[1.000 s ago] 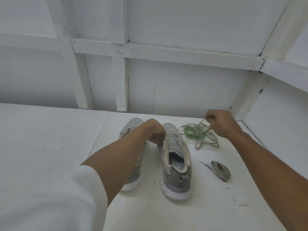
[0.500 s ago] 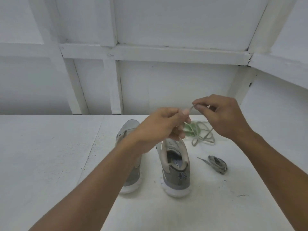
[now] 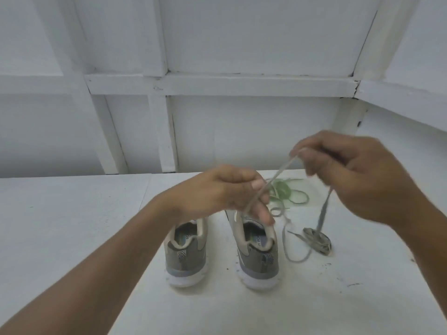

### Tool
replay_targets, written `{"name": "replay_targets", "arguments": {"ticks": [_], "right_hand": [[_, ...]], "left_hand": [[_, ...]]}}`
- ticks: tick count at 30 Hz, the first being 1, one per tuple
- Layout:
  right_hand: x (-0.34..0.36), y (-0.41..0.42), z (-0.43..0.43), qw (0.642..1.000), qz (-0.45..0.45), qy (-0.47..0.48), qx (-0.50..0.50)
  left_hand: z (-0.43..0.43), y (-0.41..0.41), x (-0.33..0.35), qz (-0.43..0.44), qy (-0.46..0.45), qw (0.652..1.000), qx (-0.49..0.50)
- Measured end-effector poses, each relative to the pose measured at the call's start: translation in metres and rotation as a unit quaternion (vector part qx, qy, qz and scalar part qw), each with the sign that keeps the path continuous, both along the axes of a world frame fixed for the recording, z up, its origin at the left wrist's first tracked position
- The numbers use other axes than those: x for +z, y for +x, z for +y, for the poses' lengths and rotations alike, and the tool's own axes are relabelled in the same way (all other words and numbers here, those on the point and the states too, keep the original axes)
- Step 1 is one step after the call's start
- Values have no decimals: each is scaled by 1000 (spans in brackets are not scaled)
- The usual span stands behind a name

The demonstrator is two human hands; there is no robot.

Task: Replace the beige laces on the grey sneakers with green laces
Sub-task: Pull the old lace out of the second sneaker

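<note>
The lace (image 3: 278, 174) strung between the grips is pale beige-grey. Just beyond the grips, the green laces (image 3: 284, 189) are light green. Below the grips, the sneakers (image 3: 258, 259) are grey with beige collars, white soles and chevron-striped heel tabs (image 3: 182, 254). Lower right of the grips, the coil (image 3: 316, 240) is beige-grey. The table (image 3: 72, 226) is white with dark specks.

Not much of the person in shot tbh, just two arms. The left hand (image 3: 232, 189) and right hand (image 3: 358, 175) are both bare. Same goes for the left forearm (image 3: 121, 250) filling the lower left of the frame and the right forearm (image 3: 425, 228) along the right edge. The left thumbnail (image 3: 257, 184) looks short and trimmed. The fingers at upper right are blurry, so detail there is lost.
</note>
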State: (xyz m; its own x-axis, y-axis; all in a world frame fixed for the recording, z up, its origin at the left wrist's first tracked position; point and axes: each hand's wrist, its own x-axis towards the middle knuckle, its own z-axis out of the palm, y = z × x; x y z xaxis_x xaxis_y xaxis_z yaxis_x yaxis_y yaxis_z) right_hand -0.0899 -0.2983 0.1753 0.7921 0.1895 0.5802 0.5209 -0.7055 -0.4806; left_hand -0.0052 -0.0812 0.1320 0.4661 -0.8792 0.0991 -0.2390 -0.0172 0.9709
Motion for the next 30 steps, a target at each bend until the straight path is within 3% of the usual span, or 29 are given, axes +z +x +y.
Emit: {"name": "replay_targets", "arguments": {"ticks": [2,4,5,7,9,10,11,13,15,17,18,19,21,22,23,24,25,27,29,30], "right_hand": [[-10,15,1,999,-12,35,-22],[-37,22,13,998,41,40,13],[-49,20,20,996,82,14,26],[-56,7,26,983,158,-61,65],[-40,-2,22,978,170,-74,97],[-29,-2,17,984,143,-55,90],[-19,1,10,993,101,-29,63],[-10,16,-2,999,33,13,-9],[-24,29,1,998,44,43,-11],[-51,30,14,992,114,50,28],[-62,26,20,987,151,17,43],[-65,18,25,983,172,-35,58],[-51,6,26,980,156,-96,76],[-39,4,20,986,133,-83,60],[-28,6,12,992,101,-67,31],[-17,9,5,996,68,-58,1],[-14,16,-2,998,41,-49,-21],[-28,27,-1,999,44,-20,-16],[-54,27,9,993,115,-10,9],[-63,23,15,987,157,-36,29]], "left_hand": [[-2,-15,11,171,-124,971,-110],[-10,-19,24,226,-244,935,-122],[-14,-17,31,229,-283,929,-71],[-18,-6,39,116,-290,941,126],[-14,7,35,-128,-160,934,291],[-12,10,29,-210,-69,929,297],[-11,10,22,-228,4,938,261],[-15,-4,14,-121,60,977,167],[-23,-17,20,59,-24,994,91],[-32,-16,32,198,-151,966,76],[-34,-9,33,226,-188,951,96],[-34,-5,34,196,-194,951,140],[-28,1,27,-13,-88,967,239],[-24,1,21,-123,1,962,246],[-22,-1,15,-179,78,956,220],[-22,-3,11,-174,116,963,172],[-22,-6,11,-122,119,978,122],[-28,-12,17,72,13,996,48],[-34,-8,27,234,-120,964,53],[-36,-4,28,230,-143,958,96]]}}
